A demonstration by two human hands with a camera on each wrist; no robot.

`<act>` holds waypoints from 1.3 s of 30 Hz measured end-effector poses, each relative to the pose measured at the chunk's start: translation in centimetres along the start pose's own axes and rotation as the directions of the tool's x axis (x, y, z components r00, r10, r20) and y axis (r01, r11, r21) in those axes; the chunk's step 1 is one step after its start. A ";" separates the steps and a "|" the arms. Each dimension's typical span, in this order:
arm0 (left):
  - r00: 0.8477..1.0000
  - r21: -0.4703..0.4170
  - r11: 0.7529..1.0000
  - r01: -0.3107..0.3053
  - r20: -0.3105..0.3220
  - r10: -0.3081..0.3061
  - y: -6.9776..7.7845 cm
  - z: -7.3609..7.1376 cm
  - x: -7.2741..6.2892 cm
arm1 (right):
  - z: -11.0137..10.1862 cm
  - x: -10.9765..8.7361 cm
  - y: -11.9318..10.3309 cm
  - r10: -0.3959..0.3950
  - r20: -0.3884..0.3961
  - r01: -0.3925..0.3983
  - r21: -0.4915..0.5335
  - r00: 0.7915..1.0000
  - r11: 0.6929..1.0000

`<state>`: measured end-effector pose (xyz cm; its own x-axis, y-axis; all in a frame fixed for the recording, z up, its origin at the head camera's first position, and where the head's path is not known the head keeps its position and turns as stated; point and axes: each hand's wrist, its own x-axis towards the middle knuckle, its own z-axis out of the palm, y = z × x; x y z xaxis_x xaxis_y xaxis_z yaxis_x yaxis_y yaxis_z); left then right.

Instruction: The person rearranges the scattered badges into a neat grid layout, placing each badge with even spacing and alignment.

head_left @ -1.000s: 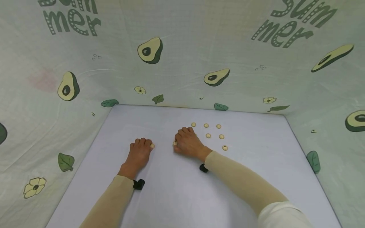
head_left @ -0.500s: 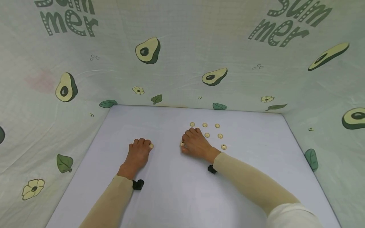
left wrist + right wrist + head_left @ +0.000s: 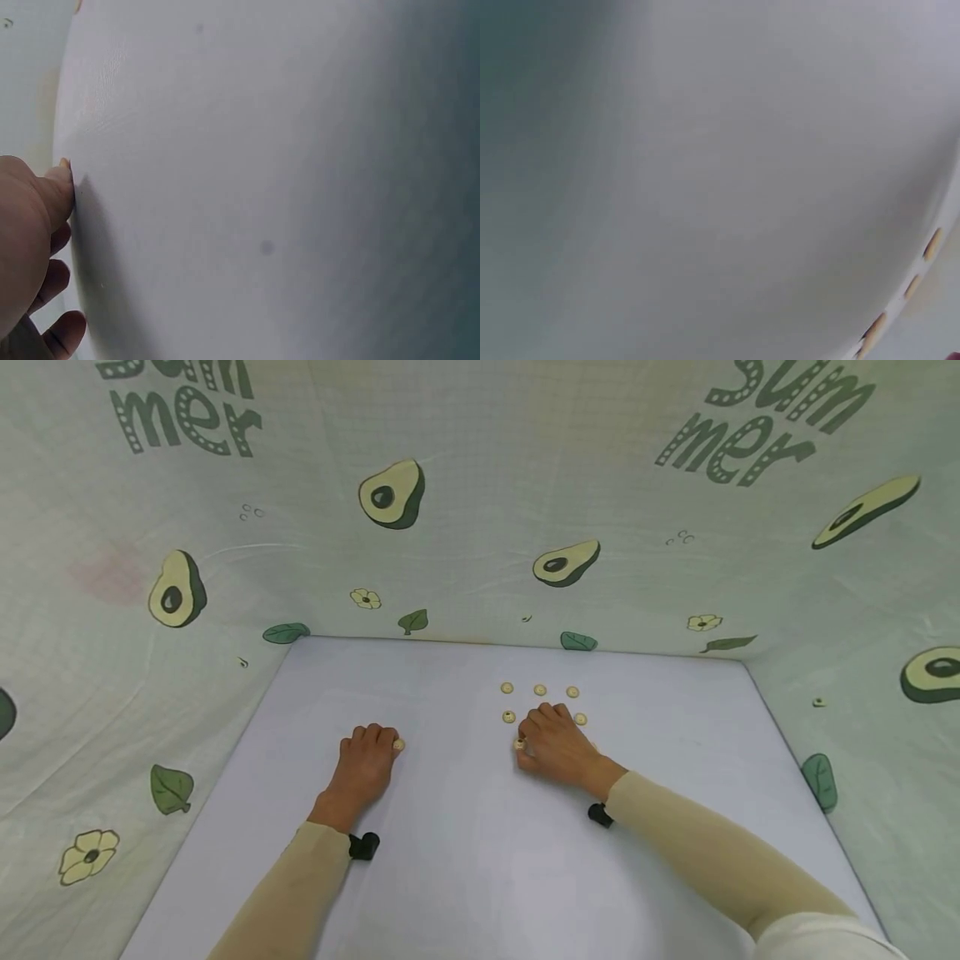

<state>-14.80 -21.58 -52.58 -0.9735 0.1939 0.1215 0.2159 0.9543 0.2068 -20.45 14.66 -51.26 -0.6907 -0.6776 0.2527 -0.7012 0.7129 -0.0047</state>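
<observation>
My left hand point(image 3: 367, 765) rests at the left of the white table and pinches a small pale-yellow button point(image 3: 398, 744); its edge shows at the thumb tip in the left wrist view, where the thumb point(image 3: 56, 193) and curled fingertips line the left border. Right of centre, my right hand point(image 3: 557, 745) holds a second button point(image 3: 519, 744) between thumb and fingers, low over the tabletop. Beyond it lies a row of three buttons point(image 3: 540, 690). A second row has one button point(image 3: 509, 717) at its left and another point(image 3: 581, 719) at its right; my right hand hides the spot between.
A white tabletop point(image 3: 450, 860) spreads under both arms. A cloth point(image 3: 465, 568) printed with avocados rises along its back and sides. Each wrist wears a small black camera point(image 3: 364, 846). Edge-on buttons point(image 3: 932, 244) line the table's far edge in the right wrist view.
My right hand has slid to the right with its button, uncovering the left button of the second row and covering that row's middle. The left hand has stayed put.
</observation>
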 end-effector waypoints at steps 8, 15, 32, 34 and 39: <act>1.000 -0.004 1.000 -0.015 -0.014 0.015 0.0 0.4 0.2 | -0.6 -3.3 2.3 0.069 0.028 -0.069 0.003 0.997 0.998; 1.000 0.004 1.000 -0.009 -0.003 0.009 0.0 0.4 0.2 | -0.7 -4.8 3.5 0.097 0.055 -0.095 -0.026 0.994 0.995; 1.000 0.016 1.000 -0.005 -0.021 0.005 -0.2 0.6 0.1 | 0.0 -4.4 3.9 0.060 0.036 -0.059 -0.024 0.998 0.998; 1.000 0.013 1.000 0.000 -0.016 0.000 -0.2 0.6 0.1 | 0.0 -4.4 3.9 0.057 0.035 -0.056 -0.027 0.998 0.998; 1.000 0.006 1.000 -0.003 -0.023 0.003 -0.2 0.6 0.1 | 0.0 -4.2 3.9 0.054 0.038 -0.052 -0.034 0.998 0.998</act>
<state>-14.94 -21.64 -53.16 -0.9707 0.1915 0.1448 0.2184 0.9549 0.2010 -20.28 20.23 -52.32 -0.7335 -0.6446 0.2155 -0.6575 0.7533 0.0149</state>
